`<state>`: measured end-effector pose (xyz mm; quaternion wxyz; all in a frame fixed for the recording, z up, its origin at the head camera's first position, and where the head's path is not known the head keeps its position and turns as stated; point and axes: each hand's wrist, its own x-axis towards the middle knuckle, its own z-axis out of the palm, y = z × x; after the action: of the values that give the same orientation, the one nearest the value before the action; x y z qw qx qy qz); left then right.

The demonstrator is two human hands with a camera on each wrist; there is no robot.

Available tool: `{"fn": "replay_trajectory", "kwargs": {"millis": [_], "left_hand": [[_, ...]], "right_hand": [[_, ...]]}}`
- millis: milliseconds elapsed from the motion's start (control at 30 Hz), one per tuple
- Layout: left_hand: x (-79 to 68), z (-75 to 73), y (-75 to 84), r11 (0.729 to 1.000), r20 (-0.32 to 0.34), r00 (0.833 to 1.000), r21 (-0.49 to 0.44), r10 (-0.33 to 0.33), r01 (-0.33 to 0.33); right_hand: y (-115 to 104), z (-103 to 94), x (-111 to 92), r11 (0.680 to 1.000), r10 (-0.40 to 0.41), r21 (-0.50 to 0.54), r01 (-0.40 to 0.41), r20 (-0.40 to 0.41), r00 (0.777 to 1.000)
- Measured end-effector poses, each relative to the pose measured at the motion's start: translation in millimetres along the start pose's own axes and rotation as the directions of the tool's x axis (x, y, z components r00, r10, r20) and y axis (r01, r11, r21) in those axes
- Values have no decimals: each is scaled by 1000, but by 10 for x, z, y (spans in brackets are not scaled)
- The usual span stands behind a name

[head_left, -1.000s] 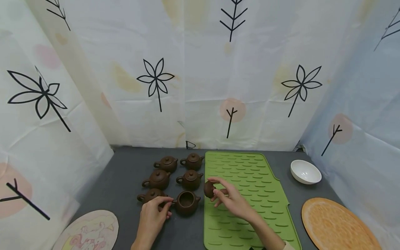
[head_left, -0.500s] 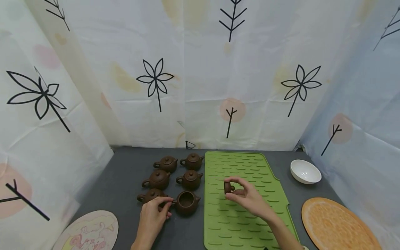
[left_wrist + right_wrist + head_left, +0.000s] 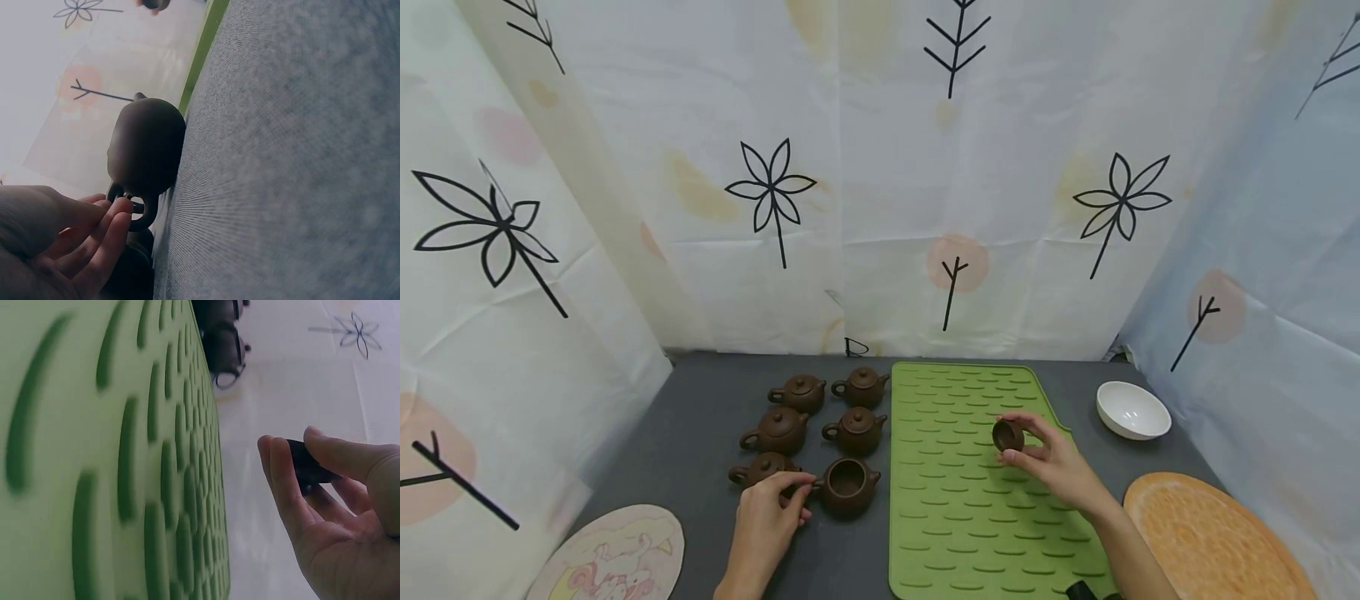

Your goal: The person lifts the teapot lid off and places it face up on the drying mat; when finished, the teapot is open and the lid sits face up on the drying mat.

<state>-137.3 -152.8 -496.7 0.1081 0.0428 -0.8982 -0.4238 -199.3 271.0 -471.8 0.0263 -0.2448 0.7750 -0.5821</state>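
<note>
Thumb and fingers of my left hand pinch the handle of a lidless brown teapot, which stands on the grey table. Its round opening faces up in the head view; in the left wrist view the handle loop shows beside the fingertips. Over the green mat, my right hand holds a small brown teapot lid between thumb and fingers, its hollow underside turned to the head camera. The right wrist view shows the lid as a dark shape, partly covered by the fingers.
Several lidded brown teapots stand in two columns behind and left of the open one. The green ridged mat lies to their right. Beyond it are a white bowl and a round orange-brown placemat. A pink-patterned round mat lies front left.
My right hand has carried the lid rightward across the mat, away from the open teapot, and turned its underside toward the head camera. My left hand stays on the teapot's handle.
</note>
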Motion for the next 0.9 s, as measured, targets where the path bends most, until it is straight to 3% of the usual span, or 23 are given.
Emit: {"fn": "replay_trajectory", "kwargs": {"millis": [267, 567, 900], "left_hand": [[-8, -11, 18, 1000, 0, 1000, 8, -4, 4], [-18, -9, 23, 1000, -8, 1000, 7, -6, 7], [-16, -10, 20, 1000, -6, 1000, 5, -9, 9]], "right_hand": [[189, -331, -120, 996, 82, -25, -83, -33, 996], [368, -438, -187, 965, 261, 37, -261, 10, 965], [390, -442, -187, 963, 270, -27, -269, 33, 962]]}}
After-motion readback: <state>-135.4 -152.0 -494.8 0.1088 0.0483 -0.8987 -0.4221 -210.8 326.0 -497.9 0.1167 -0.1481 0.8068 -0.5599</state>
